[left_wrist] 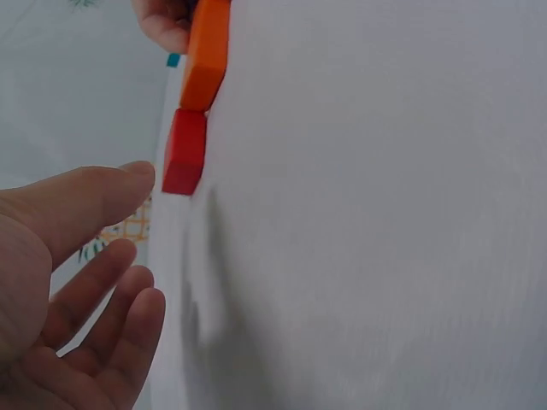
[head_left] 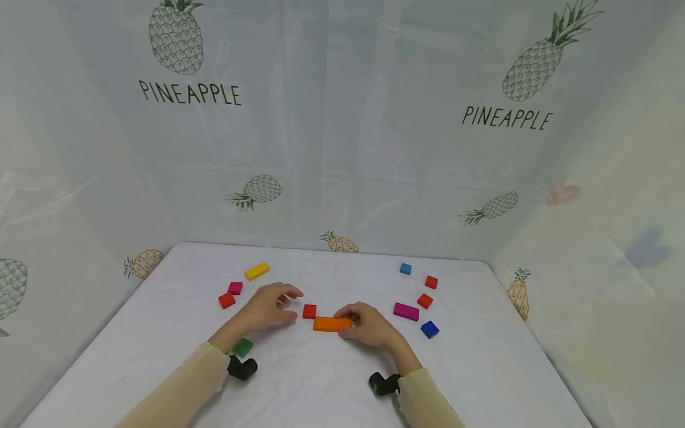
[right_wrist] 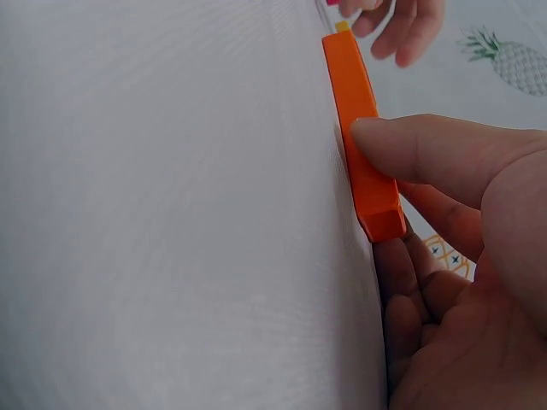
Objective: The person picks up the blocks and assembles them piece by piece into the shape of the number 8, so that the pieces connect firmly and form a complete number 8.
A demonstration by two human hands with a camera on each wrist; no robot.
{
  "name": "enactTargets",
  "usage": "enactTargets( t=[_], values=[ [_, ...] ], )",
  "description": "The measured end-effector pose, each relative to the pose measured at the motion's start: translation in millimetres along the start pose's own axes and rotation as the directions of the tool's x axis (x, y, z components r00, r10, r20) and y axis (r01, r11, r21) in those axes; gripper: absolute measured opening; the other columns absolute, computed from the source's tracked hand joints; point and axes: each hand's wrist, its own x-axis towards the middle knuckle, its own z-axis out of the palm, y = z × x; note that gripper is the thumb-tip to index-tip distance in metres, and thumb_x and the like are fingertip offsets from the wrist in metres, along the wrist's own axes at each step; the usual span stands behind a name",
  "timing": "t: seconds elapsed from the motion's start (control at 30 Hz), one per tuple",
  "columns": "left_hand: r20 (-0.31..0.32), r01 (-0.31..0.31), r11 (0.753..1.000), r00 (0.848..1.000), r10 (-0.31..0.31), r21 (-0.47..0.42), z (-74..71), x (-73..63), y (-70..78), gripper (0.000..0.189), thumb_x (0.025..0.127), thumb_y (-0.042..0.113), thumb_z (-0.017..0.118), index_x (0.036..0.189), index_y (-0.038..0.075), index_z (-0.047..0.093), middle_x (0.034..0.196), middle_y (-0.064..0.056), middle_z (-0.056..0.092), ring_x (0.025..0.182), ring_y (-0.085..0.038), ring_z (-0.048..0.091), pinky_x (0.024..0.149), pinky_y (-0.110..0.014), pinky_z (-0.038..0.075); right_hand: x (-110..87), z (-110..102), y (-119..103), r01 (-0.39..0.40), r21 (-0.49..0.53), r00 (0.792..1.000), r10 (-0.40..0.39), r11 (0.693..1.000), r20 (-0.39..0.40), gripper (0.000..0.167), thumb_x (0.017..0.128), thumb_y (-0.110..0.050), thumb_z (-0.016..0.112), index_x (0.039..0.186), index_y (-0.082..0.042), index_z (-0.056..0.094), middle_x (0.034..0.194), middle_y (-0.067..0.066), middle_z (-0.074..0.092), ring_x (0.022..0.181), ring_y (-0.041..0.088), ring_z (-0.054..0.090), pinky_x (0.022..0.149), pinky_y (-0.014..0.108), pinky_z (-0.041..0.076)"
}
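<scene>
On the white table, my right hand (head_left: 370, 324) pinches the right end of a long orange block (head_left: 329, 324) between thumb and fingers. In the right wrist view the thumb lies on the side of the orange block (right_wrist: 363, 128). A small red block (head_left: 309, 311) sits at the left end of the orange one; the left wrist view shows the red block (left_wrist: 185, 152) meeting it end to end. My left hand (head_left: 269, 306) hovers just left of the red block, thumb and fingers apart, holding nothing. Past its fingertips the red block stands free of the left hand (left_wrist: 85, 282).
To the left lie a yellow block (head_left: 257, 271), a pink block (head_left: 235, 288), a red block (head_left: 227, 300) and a green block (head_left: 243, 347). On the right are a magenta block (head_left: 406, 311), a blue block (head_left: 430, 329), a teal block (head_left: 405, 268) and red blocks (head_left: 425, 301).
</scene>
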Motion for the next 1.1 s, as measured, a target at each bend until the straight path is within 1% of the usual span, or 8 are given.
enactTargets(
  t=[0.1,0.27,0.37,0.47,0.63,0.8,0.9,1.1],
  values=[
    [-0.021,0.013,1.0,1.0,-0.013,0.013,-9.0,-6.1,-2.8,0.046,0.088,0.018,0.089,0.13,0.02,0.073,0.127,0.001,0.071,0.11,-0.019,0.065,0.096,-0.04,0.06,-0.1,-1,0,0.006,0.001,1.0,-0.006,1.0,0.002,0.026,0.095,-0.021,0.081,0.121,-0.022,0.074,0.113,-0.003,0.065,0.107,0.02,0.055,0.093,0.037,0.051],
    [-0.038,0.029,0.998,0.999,-0.028,0.048,-22.8,-23.9,-4.7,0.045,0.087,0.022,0.09,0.129,0.02,0.073,0.126,-0.001,0.071,0.11,-0.022,0.066,0.093,-0.041,0.061,0.4,-1,0,0.01,0.003,1.0,-0.01,1.0,0.002,0.026,0.095,-0.021,0.081,0.121,-0.023,0.074,0.112,-0.003,0.064,0.107,0.02,0.055,0.093,0.037,0.051],
    [-0.035,0.027,0.998,0.999,-0.025,0.053,-29.7,-36.8,-7.1,0.045,0.086,0.023,0.09,0.128,0.018,0.073,0.124,-0.003,0.072,0.11,-0.023,0.066,0.09,-0.041,0.061,0.6,-1,1,0.007,0.011,1.0,-0.007,1.0,0.001,0.026,0.095,-0.021,0.081,0.12,-0.023,0.074,0.112,-0.003,0.064,0.107,0.02,0.055,0.093,0.037,0.051],
    [-0.023,0.033,0.998,0.999,-0.031,0.058,-36.6,-49.6,-11.9,0.045,0.086,0.026,0.091,0.126,0.019,0.074,0.122,0.0,0.072,0.109,-0.021,0.066,0.09,-0.038,0.06,0.4,-1,0,0.004,0.018,1.0,-0.004,1.0,0.0,0.026,0.095,-0.021,0.081,0.12,-0.023,0.074,0.113,-0.002,0.064,0.108,0.02,0.055,0.094,0.038,0.051],
    [0.054,-0.033,0.996,0.998,0.028,0.077,-50.0,-66.4,-25.3,0.045,0.086,0.033,0.09,0.126,0.021,0.074,0.122,0.004,0.07,0.111,-0.02,0.064,0.092,-0.035,0.058,-1.4,-1,0,0.003,0.022,1.0,-0.003,1.0,-0.002,0.026,0.095,-0.021,0.08,0.12,-0.022,0.074,0.115,-0.002,0.065,0.109,0.021,0.055,0.096,0.041,0.05],
    [0.123,-0.116,0.991,0.987,0.108,0.063,-61.0,-78.0,-35.2,0.045,0.087,0.037,0.089,0.126,0.021,0.074,0.124,0.004,0.07,0.113,-0.024,0.064,0.094,-0.032,0.057,-3.1,-1,0,0.005,0.021,1.0,-0.004,1.0,-0.007,0.025,0.096,-0.021,0.08,0.12,-0.021,0.074,0.117,-0.002,0.065,0.11,0.021,0.055,0.097,0.042,0.05],
    [0.135,-0.13,0.989,0.983,0.12,0.064,-64.1,-85.4,-39.5,0.045,0.088,0.039,0.088,0.127,0.022,0.073,0.125,0.006,0.07,0.114,-0.023,0.063,0.095,-0.03,0.056,-2.8,0,2,0.009,0.017,1.0,-0.008,1.0,-0.004,0.025,0.096,-0.021,0.08,0.121,-0.022,0.074,0.117,-0.002,0.065,0.11,0.02,0.055,0.098,0.042,0.05],
    [0.165,-0.157,0.985,0.976,0.143,0.077,-64.9,-96.7,-48.8,0.047,0.088,0.042,0.087,0.13,0.026,0.071,0.127,0.012,0.069,0.114,-0.015,0.061,0.098,-0.03,0.055,-0.9,0,4,0.016,0.016,1.0,-0.016,1.0,-0.005,0.026,0.096,-0.022,0.08,0.121,-0.024,0.074,0.117,-0.004,0.065,0.11,0.019,0.055,0.098,0.041,0.05]
  ],
)
